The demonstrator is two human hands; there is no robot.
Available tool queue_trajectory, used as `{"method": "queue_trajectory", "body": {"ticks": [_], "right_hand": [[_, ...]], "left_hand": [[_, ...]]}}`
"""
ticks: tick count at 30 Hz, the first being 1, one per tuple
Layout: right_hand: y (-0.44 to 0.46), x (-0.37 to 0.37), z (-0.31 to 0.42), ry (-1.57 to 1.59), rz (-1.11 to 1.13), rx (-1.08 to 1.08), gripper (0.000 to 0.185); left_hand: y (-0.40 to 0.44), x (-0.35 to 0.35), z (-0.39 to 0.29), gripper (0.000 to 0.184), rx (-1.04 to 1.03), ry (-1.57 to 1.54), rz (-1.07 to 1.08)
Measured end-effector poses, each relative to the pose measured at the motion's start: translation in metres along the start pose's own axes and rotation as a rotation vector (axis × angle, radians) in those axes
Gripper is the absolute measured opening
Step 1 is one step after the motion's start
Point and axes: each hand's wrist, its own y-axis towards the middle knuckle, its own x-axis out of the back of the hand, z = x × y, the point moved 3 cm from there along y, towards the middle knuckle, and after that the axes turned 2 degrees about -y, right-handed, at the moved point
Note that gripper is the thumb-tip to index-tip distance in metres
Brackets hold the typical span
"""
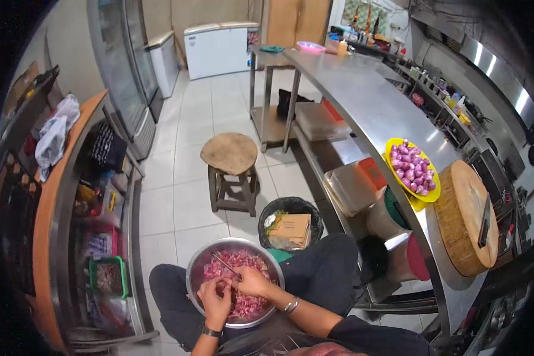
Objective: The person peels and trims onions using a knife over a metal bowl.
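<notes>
A large metal bowl [191, 279] rests at the lap between the person's legs, filled with chopped reddish-pink pieces [250, 307]. Over the bowl, my right hand [252, 281] is closed on the handle end of a thin knife [224, 262], whose blade points up and left. My left hand [215, 298] is beside it, fingers bent together close to the right fingertips. Whatever it holds is hidden or too small to name.
A yellow plate [431, 194] of whole shallots [410, 168] and a round chopping block [464, 219] with a knife [485, 222] stand on the steel table [362, 89] at right. Ahead are a wooden stool [229, 153] and a black-lined bin [315, 221]. Shelves [65, 196] line the left.
</notes>
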Motion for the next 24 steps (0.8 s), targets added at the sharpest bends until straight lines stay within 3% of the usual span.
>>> {"method": "queue_trajectory", "body": {"ticks": [1,3,4,8,10,16,18,21,24], "right_hand": [[0.002,-0.006,-0.004,0.208,-0.050,0.057,0.029],[0.002,-0.005,-0.004,0.453,-0.077,0.077,0.030],[0.000,0.001,0.002,0.455,-0.081,0.079,0.030],[0.000,0.002,-0.001,0.405,-0.035,-0.014,0.032],[0.002,0.004,-0.001,0.388,-0.066,0.003,0.033],[-0.004,0.013,0.010,0.354,0.041,-0.058,0.033],[-0.006,0.012,0.011,0.410,-0.109,0.091,0.030],[-0.002,0.002,0.005,0.565,0.012,0.079,0.029],[-0.002,0.003,0.004,0.548,-0.090,0.149,0.027]], "left_hand": [[0.002,0.001,0.003,0.027,0.109,-0.160,-0.004],[0.003,0.002,-0.001,0.028,0.073,-0.216,-0.075],[0.003,0.004,-0.002,0.030,0.048,-0.269,-0.144],[0.003,0.002,0.004,0.030,0.037,-0.392,-0.096],[0.000,-0.006,0.012,0.029,0.173,-0.676,0.055],[0.002,-0.007,0.024,0.024,0.184,-0.729,0.029],[0.003,-0.003,0.025,0.022,0.245,-0.773,0.057],[0.002,-0.007,0.026,0.019,0.282,-0.863,0.072],[0.002,-0.010,0.030,0.016,0.323,-0.936,0.083]]}}
